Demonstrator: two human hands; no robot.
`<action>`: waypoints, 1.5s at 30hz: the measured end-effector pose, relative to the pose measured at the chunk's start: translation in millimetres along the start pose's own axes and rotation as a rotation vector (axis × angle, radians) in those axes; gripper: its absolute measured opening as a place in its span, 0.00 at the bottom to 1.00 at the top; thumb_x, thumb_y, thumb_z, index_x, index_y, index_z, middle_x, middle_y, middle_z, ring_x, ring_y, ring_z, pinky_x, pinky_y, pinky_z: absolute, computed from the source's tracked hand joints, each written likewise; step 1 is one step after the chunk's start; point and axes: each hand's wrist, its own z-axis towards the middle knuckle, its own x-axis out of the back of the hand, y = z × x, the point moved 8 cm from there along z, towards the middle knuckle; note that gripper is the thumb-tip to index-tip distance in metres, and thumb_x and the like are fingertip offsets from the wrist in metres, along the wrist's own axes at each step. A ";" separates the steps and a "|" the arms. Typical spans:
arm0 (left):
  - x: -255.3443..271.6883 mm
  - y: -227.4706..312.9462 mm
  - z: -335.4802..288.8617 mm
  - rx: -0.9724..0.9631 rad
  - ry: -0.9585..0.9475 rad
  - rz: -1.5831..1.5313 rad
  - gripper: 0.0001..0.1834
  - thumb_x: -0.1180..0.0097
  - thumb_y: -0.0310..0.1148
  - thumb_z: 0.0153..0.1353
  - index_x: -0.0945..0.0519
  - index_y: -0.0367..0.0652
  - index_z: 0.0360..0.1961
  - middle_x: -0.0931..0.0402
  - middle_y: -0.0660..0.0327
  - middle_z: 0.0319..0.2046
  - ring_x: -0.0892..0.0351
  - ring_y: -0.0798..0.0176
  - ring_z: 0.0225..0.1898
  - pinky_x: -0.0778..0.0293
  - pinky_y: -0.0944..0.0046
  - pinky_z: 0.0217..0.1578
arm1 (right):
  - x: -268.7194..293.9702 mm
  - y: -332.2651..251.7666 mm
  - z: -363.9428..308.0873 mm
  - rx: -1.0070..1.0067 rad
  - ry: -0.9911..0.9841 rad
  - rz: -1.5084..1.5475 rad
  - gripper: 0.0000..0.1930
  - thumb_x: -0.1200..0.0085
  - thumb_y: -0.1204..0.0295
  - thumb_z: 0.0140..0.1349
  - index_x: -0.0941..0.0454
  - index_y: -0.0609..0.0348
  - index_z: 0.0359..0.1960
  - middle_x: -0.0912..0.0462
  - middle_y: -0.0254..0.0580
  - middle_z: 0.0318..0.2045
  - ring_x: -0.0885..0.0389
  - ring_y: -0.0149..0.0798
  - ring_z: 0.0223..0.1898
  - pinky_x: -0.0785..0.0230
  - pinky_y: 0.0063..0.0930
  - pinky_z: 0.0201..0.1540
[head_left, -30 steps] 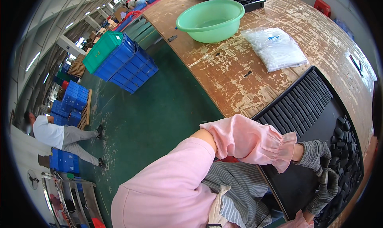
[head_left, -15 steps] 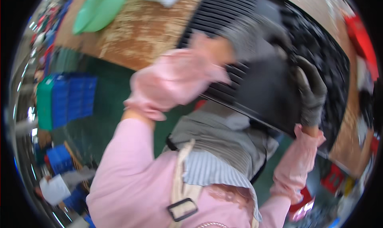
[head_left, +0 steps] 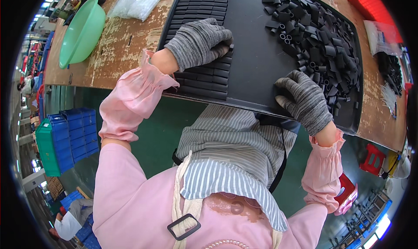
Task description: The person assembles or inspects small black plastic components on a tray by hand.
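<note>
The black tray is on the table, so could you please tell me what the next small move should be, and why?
Perhaps the right hand should reach for the loose black pieces: it is open beside them, nothing visible between thumb and forefinger, while the left hand is at the neat rows.

Grey marl here, worn on the left hand (head_left: 198, 44) and the right hand (head_left: 306, 102). Black is shown by the rowed tubes (head_left: 202, 82) under the left fingers (head_left: 220, 34), by the tray (head_left: 251, 62) between both hands' fingers, and by the loose tubes (head_left: 322, 42) beyond the right fingers (head_left: 299, 77). Left of the left fingers, mint green is flashed by the basin (head_left: 90, 36); below them, pink is carried by the oversleeve (head_left: 130, 99), grey-and-white stripes by the apron (head_left: 230, 178).
</note>
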 end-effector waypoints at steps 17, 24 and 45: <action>-14.0 41.0 33.4 0.249 0.075 -1.121 0.06 0.41 0.29 0.54 0.23 0.40 0.32 0.25 0.69 0.26 0.29 0.78 0.28 0.30 0.74 0.31 | -7.9 23.7 4.6 -0.515 0.522 1.120 0.09 0.49 0.69 0.62 0.23 0.60 0.39 0.20 0.34 0.24 0.24 0.23 0.21 0.32 0.16 0.22; -10.9 44.9 51.6 0.084 0.259 -0.884 0.06 0.40 0.26 0.52 0.23 0.40 0.31 0.27 0.68 0.22 0.29 0.77 0.26 0.30 0.75 0.28 | -10.5 37.9 7.7 -0.415 0.606 1.236 0.11 0.47 0.73 0.60 0.25 0.64 0.43 0.19 0.38 0.30 0.22 0.25 0.28 0.29 0.15 0.31; -17.8 40.8 45.1 0.121 0.185 -1.155 0.18 0.35 0.24 0.47 0.26 0.40 0.41 0.25 0.64 0.38 0.25 0.72 0.37 0.26 0.72 0.40 | 16.6 21.8 12.8 -0.241 0.771 0.876 0.20 0.37 0.76 0.48 0.24 0.57 0.45 0.19 0.36 0.37 0.22 0.29 0.38 0.30 0.21 0.44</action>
